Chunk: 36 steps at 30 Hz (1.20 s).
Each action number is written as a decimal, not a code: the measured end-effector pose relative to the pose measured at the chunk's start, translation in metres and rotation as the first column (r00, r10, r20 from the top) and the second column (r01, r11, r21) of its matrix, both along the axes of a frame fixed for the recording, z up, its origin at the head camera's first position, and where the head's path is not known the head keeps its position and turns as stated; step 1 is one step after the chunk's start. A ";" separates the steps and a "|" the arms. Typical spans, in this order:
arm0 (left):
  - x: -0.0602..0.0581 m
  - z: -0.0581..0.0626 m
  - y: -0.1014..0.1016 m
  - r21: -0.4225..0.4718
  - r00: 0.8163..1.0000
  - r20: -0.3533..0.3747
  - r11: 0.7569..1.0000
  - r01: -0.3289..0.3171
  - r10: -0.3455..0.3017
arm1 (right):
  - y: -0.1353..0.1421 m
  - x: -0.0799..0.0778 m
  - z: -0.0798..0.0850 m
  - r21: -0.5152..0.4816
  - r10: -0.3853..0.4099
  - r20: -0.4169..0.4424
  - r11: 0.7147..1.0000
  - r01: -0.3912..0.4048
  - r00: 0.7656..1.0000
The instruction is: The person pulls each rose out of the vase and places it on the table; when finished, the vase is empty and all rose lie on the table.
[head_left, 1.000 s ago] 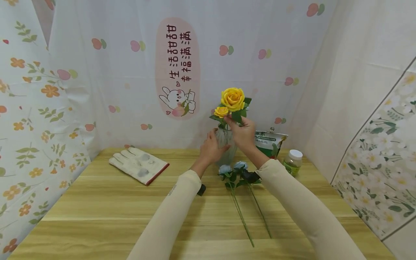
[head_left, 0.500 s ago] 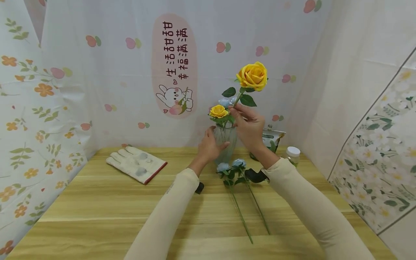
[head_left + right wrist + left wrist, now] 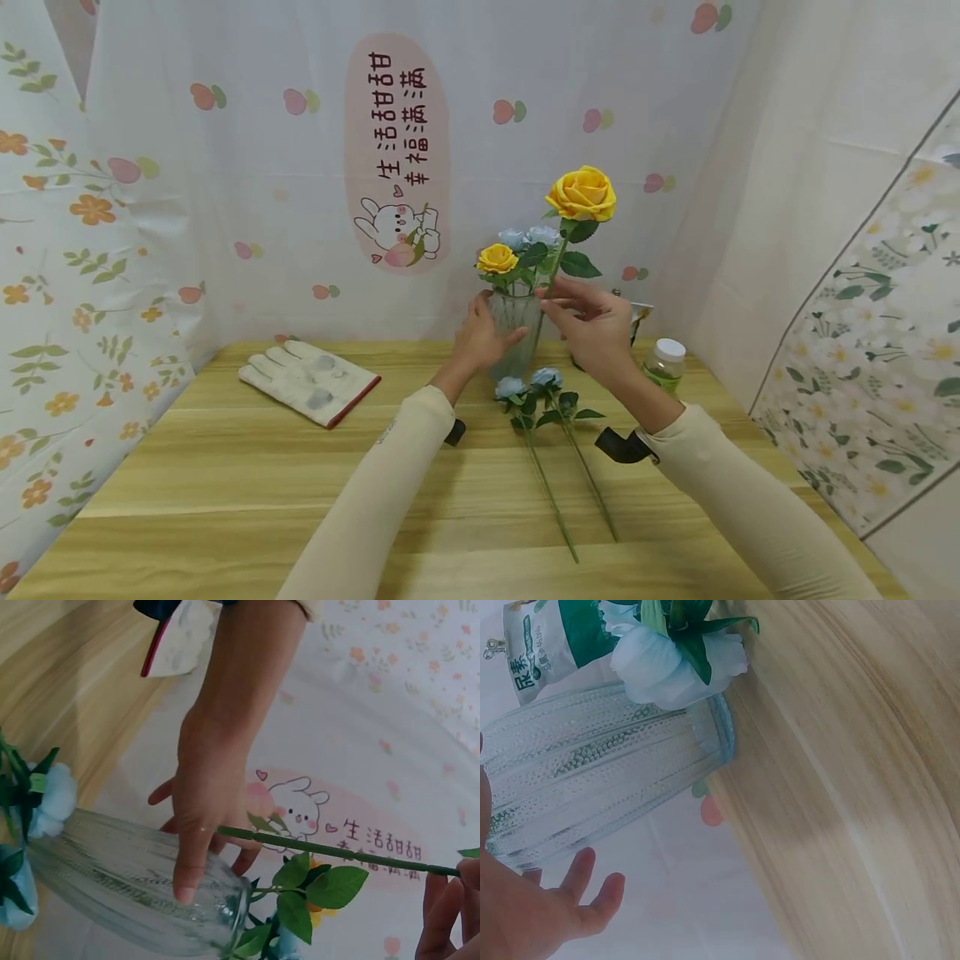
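Glass vase [image 3: 514,333] at frame centre is braced by the left hand [image 3: 480,337] – fingers relaxed against its wall, steadying it. Yellow rose [image 3: 582,193] stem is pinched by the right hand [image 3: 592,325], tip outside the rim.

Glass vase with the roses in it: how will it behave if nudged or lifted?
The glass vase looks tall and narrow with flowers rising above its rim, so it probably tips easily. The left hand rests against its side. Ribbed glass may aid grip, but it is likely fragile.
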<state>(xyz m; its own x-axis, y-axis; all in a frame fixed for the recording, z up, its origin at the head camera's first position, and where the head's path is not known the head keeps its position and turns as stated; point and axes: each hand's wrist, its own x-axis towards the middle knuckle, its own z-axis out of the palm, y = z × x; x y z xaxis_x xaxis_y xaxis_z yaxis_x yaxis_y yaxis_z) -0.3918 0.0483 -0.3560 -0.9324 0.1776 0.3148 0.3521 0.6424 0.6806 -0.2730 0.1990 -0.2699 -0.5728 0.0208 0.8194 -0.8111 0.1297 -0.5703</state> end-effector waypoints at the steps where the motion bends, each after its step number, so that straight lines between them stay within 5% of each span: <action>1: 0.000 0.000 0.000 0.002 1.000 0.002 1.000 0.000 0.000 | 0.003 0.003 -0.002 0.002 0.005 0.013 1.000 -0.005 1.000; 10: -0.001 0.000 0.000 0.028 0.999 -0.038 1.000 0.007 -0.006 | 0.036 0.024 -0.019 0.098 -0.049 0.115 0.994 0.037 0.992; 21: -0.002 0.000 -0.002 0.011 0.997 -0.071 1.000 0.013 -0.012 | 0.073 0.044 -0.043 0.160 -0.017 0.289 0.987 -0.031 0.957; 24: -0.004 -0.001 -0.003 -0.009 0.996 -0.085 1.000 -0.004 0.004 | 0.081 0.046 -0.050 0.164 -0.010 0.375 0.985 -0.056 0.927; 33: -0.004 -0.003 -0.006 -0.032 0.997 -0.074 0.999 -0.004 0.002 | 0.106 0.047 -0.074 0.296 -0.152 0.575 0.955 -0.031 0.804; 36: -0.004 0.000 -0.005 -0.060 0.997 -0.070 0.998 0.005 -0.009 | 0.115 0.049 -0.080 0.303 -0.176 0.641 0.952 -0.036 0.747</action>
<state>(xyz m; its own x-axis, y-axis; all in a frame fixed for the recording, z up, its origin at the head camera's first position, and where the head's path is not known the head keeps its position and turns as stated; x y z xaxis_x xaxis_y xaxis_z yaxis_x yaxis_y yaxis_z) -0.3956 0.0433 -0.3560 -0.9069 0.2044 0.3685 0.4026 0.6784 0.6146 -0.2244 0.3135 -0.3504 -0.9726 -0.0842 0.2165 -0.2319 0.4085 -0.8828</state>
